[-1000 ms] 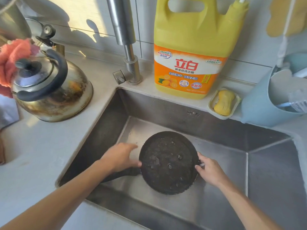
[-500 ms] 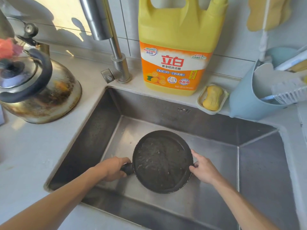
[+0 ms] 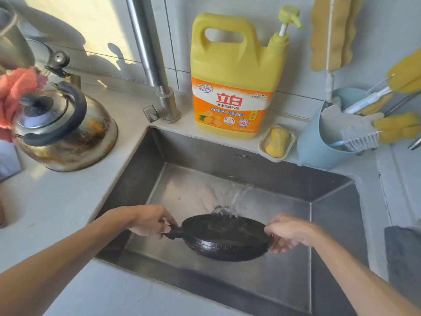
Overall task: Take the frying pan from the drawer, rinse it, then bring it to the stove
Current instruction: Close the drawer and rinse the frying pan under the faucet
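I have the frying pan (image 3: 224, 237) held over the sink (image 3: 284, 179), my left hand (image 3: 149, 221) wrapped around its handle and my right hand (image 3: 288, 232) pinching the opposite rim, tilting its far edge down so rinse water spills into the basin.

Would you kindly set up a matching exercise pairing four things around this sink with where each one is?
Things:
1. frying pan
2. kettle
3. soap bar
4. detergent jug

Places:
A. in a small dish on the sink's back ledge
B. held tilted over the sink by both hands
C. on the counter left of the sink
D. standing right of the faucet

Pairs: 1-B, 2-C, 3-A, 4-D
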{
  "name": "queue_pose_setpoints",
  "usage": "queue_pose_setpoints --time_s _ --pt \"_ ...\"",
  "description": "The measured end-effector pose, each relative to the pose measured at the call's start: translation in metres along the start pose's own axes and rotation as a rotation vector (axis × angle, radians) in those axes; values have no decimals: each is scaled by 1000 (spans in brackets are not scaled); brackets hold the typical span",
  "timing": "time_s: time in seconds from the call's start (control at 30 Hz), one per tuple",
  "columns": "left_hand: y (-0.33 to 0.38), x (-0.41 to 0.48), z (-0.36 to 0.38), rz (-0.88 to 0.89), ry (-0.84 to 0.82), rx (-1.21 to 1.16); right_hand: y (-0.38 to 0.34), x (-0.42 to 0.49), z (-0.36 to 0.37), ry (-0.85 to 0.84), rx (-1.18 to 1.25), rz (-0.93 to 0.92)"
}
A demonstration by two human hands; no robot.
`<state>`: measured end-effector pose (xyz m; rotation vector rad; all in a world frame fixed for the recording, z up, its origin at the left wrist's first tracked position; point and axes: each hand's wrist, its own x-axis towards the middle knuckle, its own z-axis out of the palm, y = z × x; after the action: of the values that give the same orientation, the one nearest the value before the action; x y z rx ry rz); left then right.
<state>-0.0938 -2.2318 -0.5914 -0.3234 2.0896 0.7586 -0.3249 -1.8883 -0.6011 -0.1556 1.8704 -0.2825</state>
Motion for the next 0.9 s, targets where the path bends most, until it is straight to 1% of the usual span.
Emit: queue_pose_setpoints --time_s 0.13,0.27,0.37,0.57,0.67,0.77,0.9 --pt "-2 -12 -4 33 -48 -40 -2 -13 -2 -80 8 32" --pt "-4 -18 -9 21 -63 -67 -5 -16 -3 -131 14 46" --pt "-5 -21 -12 26 -52 -42 -5 -15 -3 -139 11 46" --pt "-13 -22 -7 78 -29 -65 -1 -11 1 -126 26 9" --pt "-16 -22 -1 96 6 -60 5 -8 4 -78 53 -39" --pt "-19 -21 5 85 64 -94 16 -1 11 11 122 -90" --pt "-20 -20 18 12 231 -94 30 0 34 167 239 -240"
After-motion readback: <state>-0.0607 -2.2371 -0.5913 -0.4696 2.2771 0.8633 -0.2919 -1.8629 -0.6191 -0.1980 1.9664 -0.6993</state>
